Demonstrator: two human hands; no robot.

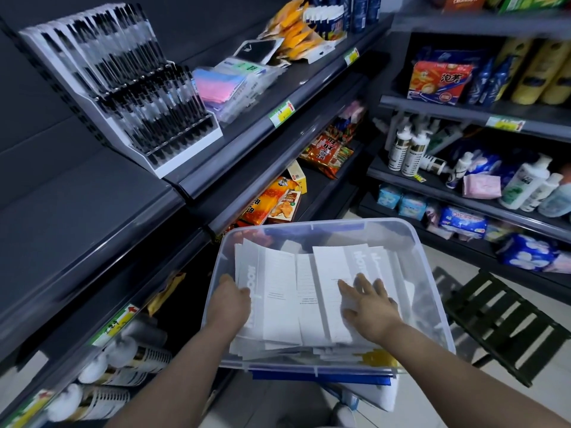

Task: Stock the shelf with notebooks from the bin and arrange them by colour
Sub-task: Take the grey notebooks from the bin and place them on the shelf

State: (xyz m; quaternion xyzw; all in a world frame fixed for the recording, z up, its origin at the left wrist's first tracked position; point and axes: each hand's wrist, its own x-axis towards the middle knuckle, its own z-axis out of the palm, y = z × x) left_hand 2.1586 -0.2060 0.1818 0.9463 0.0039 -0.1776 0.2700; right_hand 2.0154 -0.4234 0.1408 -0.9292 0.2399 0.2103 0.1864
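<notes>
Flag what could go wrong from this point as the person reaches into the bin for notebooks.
1. The notebooks in the clear bin lie loose, overlapping and askew; the left hand gripping the stack's edge could drag several out at once.
2. The right hand lies flat on top, not gripping, so covers may slide.
3. Those on top all look white, so sorting by colour may require digging deeper.
</notes>
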